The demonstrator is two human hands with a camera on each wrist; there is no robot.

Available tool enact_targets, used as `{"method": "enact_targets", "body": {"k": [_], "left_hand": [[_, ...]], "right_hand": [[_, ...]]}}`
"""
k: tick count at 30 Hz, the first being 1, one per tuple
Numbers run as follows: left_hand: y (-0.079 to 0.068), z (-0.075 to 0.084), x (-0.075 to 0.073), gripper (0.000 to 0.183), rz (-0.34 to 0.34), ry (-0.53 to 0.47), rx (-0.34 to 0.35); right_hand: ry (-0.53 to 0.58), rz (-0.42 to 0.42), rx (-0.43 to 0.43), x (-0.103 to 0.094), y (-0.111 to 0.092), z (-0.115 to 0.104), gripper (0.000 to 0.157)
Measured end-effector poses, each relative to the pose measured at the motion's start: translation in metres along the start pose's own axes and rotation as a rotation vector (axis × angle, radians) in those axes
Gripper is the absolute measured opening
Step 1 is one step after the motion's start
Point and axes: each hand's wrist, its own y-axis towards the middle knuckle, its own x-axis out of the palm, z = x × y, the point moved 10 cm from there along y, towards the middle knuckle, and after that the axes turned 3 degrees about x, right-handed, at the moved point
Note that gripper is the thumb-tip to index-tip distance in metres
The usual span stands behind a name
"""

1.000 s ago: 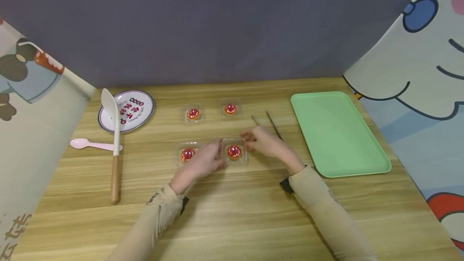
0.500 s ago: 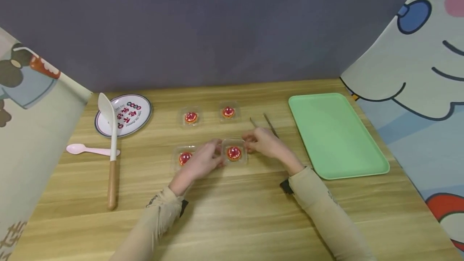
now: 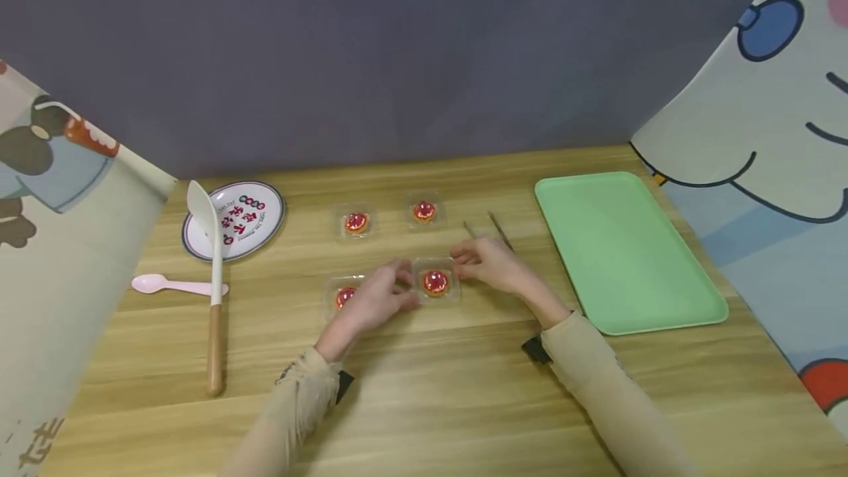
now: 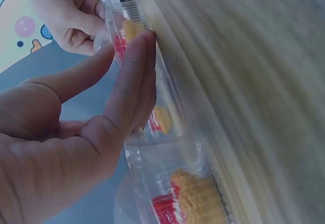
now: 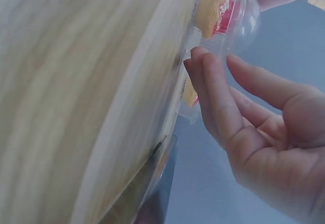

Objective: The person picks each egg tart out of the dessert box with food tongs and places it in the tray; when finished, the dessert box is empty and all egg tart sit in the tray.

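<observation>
1. Left hand (image 3: 377,300) and right hand (image 3: 489,263) stand on two sides of one middle boxed tart (image 3: 436,283). Both have long, relaxed fingers, the thumb a little apart; I see no grip. Whether the fingertips touch the plastic, I cannot tell.

2. Well to the left of the left hand lie a pink spoon (image 3: 151,283), a ladle (image 3: 216,278) and a plate (image 3: 265,230); the ladle crosses over the other two.

3. Just beside the left hand, partly covered by it, is a second boxed tart (image 3: 344,297).

4. Beyond the left hand, two more lie apart: a far left boxed tart (image 3: 355,222) and a far right boxed tart (image 3: 425,211).

5. Between the hands, little changes since half a second ago: everything shifts slightly together, so probably only the head moves. The middle tart appears to remain on the table (image 3: 430,403); the work seems to pause at its placing.

6. Partly behind the right hand are thin dark sticks (image 3: 501,230); to its right lies a green tray (image 3: 636,256).
</observation>
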Motion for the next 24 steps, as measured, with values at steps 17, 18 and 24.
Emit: {"method": "enact_targets", "body": {"k": [17, 18, 24], "left_hand": [[0.0028, -0.0003, -0.0041, 0.063, -0.023, -0.020, 0.003], [0.0038, 0.0009, -0.0055, 0.062, -0.020, -0.021, 0.010], [0.0044, -0.0015, -0.0026, 0.057, -0.022, -0.035, -0.002]], "right_hand": [[-0.033, 0.003, -0.021, -0.0013, -0.0008, -0.0057, 0.033], [-0.031, 0.010, -0.024, -0.0026, 0.0003, -0.0066, 0.033], [0.000, -0.018, -0.004, 0.0004, -0.0002, -0.0027, 0.031]]}}
